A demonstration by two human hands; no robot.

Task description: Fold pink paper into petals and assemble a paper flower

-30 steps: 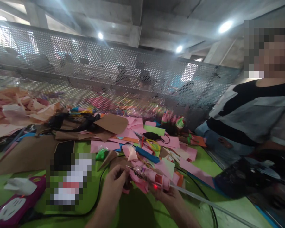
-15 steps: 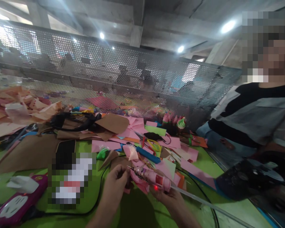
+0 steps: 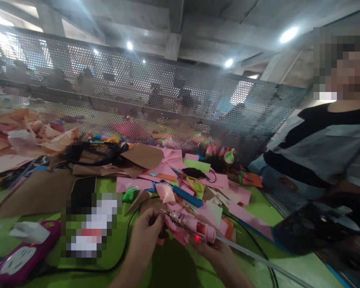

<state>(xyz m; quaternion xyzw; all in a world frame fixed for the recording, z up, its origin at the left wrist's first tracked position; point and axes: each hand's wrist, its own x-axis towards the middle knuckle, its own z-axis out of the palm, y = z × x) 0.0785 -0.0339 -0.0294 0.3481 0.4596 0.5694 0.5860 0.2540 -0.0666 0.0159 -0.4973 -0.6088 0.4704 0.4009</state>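
Note:
A pink glue gun (image 3: 195, 225) lies across my right hand (image 3: 211, 250), whose fingers wrap its underside. A red light glows on its side, and a long translucent glue stick (image 3: 252, 253) runs out of its rear end. The nozzle points left at my left hand (image 3: 150, 224). My left hand is closed in a pinch right by the nozzle; what its fingertips hold is too small to make out. Pink paper scraps (image 3: 178, 235) lie beneath the glue gun, between my hands. A brown paper piece (image 3: 151, 205) lies just beyond my left fingers.
A blue tool (image 3: 187, 196), scissors (image 3: 195, 185) and pink paper strips (image 3: 213, 180) lie beyond my hands. Left are a phone (image 3: 83, 192), a purple power strip (image 3: 25, 256) and a black cord (image 3: 127, 236). A perforated metal screen (image 3: 123, 92) stands behind. One person (image 3: 327, 136) is at right.
My hands and the glue gun have hardly moved. The person at the right has shifted slightly to the right.

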